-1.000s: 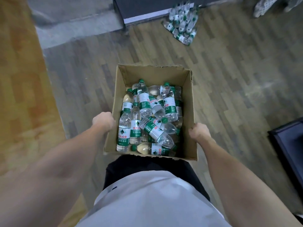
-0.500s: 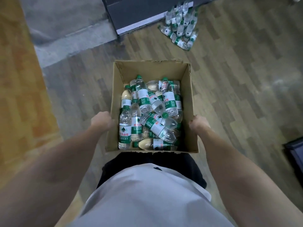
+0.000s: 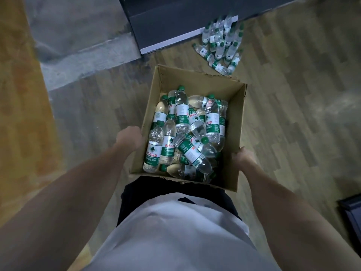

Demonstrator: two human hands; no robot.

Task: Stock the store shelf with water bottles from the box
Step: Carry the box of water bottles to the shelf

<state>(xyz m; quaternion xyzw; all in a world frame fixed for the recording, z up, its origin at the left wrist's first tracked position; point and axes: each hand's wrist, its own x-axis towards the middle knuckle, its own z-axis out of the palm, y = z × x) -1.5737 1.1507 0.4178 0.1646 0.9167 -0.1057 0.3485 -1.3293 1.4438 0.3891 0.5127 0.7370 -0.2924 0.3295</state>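
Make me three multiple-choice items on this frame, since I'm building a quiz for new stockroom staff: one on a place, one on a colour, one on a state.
1. Where does the loose cluster of bottles stand?
A. On the wooden floor by the dark base unit
B. Inside the box
C. On a table

2. What colour are the caps of the bottles in the box?
A. Red
B. Green
C. Blue

3. How is the cardboard box held?
A. By the left hand alone
B. Resting unheld on the floor
C. By the left hand and right hand, one on each side wall

Answers:
1 A, the cluster sits on floorboards beyond the box, next to the dark base unit.
2 B, every visible cap is green.
3 C, each hand grips a side, and the box is carried in front of the person's body.
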